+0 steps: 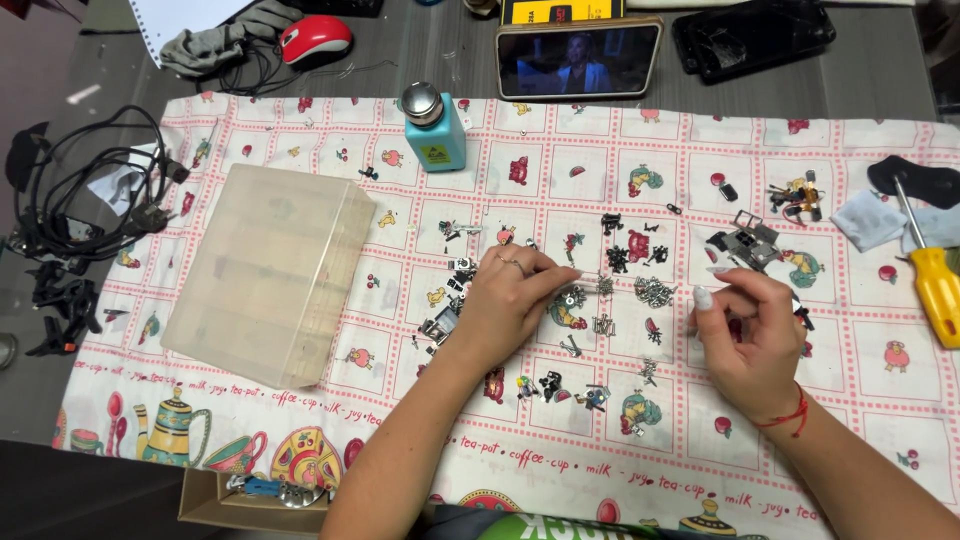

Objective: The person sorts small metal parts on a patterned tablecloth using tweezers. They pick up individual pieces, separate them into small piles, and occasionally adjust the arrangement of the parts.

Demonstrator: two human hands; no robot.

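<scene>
My left hand rests on a patterned cloth, its fingers stretched toward a small pile of metal screws and tiny parts. It pinches nothing that I can see. My right hand hovers to the right, fingers curled around a thin tool; only a small tip shows near the thumb. A grey metal bracket piece lies just beyond the right hand. More small dark parts lie scattered between my wrists.
A translucent plastic organiser box lies at left. A teal dispenser bottle, a phone showing video, a dark cracked phone, a red mouse, black cables and a yellow-handled screwdriver surround the work area.
</scene>
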